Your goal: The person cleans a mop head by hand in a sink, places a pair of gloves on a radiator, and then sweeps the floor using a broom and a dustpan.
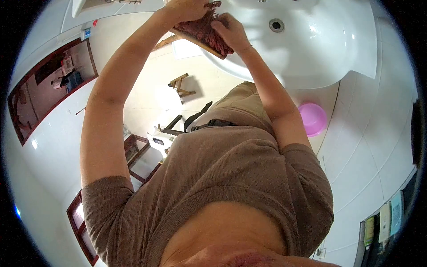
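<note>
My right hand [231,33] is bunched on the dark red cloth [204,33], its fingers bent and the thumb lying against the folds, so I have it clamped on the cloth. My left hand [189,10] is at the cloth's other side, up by the top edge of the view; I cannot tell whether those fingers are apart or together. The cloth lies crumpled on a board [200,43], which slants down towards the sink [316,53]. What I can see of the board is its pale, wood-coloured edge, below the cloth and running out past my right hand. The dark bit just beyond my left hand seems to be more of the cloth, though it is poorly seen.

The white sink spreads out to the right of my hands, with its round drain [276,25] well apart from the cloth. Under the sink's rim, a pink basin [312,119] sits on the floor [147,84], just beside my right forearm. Between my arms, a small stool [180,85] stands on the floor, apart from the board. A black strap [218,123] crosses my waist, over the brown shirt [231,164].
</note>
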A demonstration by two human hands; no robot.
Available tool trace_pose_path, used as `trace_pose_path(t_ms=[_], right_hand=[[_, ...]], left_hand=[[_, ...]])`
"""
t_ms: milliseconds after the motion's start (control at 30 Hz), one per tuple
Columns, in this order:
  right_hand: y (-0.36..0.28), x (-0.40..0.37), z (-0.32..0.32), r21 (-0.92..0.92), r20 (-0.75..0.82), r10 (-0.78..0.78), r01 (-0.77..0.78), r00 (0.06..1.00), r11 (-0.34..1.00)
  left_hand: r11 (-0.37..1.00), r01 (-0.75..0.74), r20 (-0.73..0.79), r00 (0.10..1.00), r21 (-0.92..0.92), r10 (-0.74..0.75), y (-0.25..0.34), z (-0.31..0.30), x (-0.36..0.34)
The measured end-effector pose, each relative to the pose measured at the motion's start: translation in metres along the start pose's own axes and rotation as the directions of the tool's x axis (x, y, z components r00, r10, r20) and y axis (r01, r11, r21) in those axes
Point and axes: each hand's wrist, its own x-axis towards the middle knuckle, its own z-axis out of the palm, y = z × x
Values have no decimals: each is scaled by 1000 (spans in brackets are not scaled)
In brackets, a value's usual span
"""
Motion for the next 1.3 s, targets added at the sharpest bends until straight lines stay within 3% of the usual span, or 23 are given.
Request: trace_pose_path(t_ms=[33, 67, 133, 200, 233, 333, 367, 400, 467, 500, 633, 733, 867, 933, 967, 1033, 1067, 1133, 1233, 1300], right_hand=[[4, -7, -5, 366, -32, 43, -29, 999, 930], [10, -14, -10, 682, -44, 91, -36, 995, 730], [31, -30, -9, 688, 36, 74, -78, 997, 721], [38, -40, 2, 781, 52, 50, -72, 997, 620], [30, -46, 2, 777, 151, 147, -210, 977, 594], [21, -24, 19, 704, 133, 162, -208, 978, 679], [19, -17, 21, 729, 139, 159, -209, 978, 652], [17, -14, 20, 732, 138, 159, -209, 978, 649], [12, -10, 18, 709, 155, 170, -229, 973, 667], [4, -11, 15, 747, 152, 192, -240, 970, 620], [18, 2, 8, 779, 315, 116, -326, 942, 535], [18, 3, 6, 724, 402, 88, -375, 912, 579], [17, 4, 11, 744, 395, 97, -380, 914, 550], [20, 4, 18, 788, 226, 109, -247, 968, 563], [21, 4, 21, 789, 227, 111, -250, 967, 562], [16, 8, 22, 836, 145, 86, -168, 986, 522], [14, 9, 19, 837, 149, 85, -171, 985, 520], [10, 10, 8, 687, 431, 138, -423, 892, 591], [11, 11, 13, 671, 330, 77, -291, 941, 682], [8, 9, 14, 651, 323, 60, -267, 945, 711]], left_hand=[[997, -8, -75, 997, -74, 3, -5, 5, 1], [989, -20, -151, 989, -147, -3, -8, 8, 3], [990, 14, -108, 994, -138, -30, -16, 9, 11], [989, -129, -182, 977, -71, 114, -26, 12, 17], [982, -101, -144, 986, -158, 79, -29, 10, 18], [969, -150, -168, 979, -196, 118, -26, 9, 13], [976, -76, -44, 997, -202, 69, -25, 6, 11], [977, -75, -41, 997, -199, 69, -23, 5, 3], [966, -187, -92, 981, -181, 172, -20, 5, -8], [957, -221, -46, 975, -189, 216, -21, 5, -9], [964, -245, 25, 968, -101, 249, -18, 5, -7], [973, -224, 106, 968, -48, 228, -16, 3, -7], [958, -283, -6, 959, -40, 283, -21, 15, -4], [962, -270, -56, 962, -37, 268, -15, 16, -9], [962, -271, -54, 962, -39, 268, -11, 14, -10], [976, -213, 90, 974, 44, 209, -6, 8, -9], [977, -210, 92, 974, 41, 206, -7, 9, -9], [977, -212, 48, 976, 8, 212, -7, 11, -7], [953, -304, -73, 951, -13, 302, -12, 19, -7], [961, -276, -67, 959, -8, 275, -12, 19, -8]])
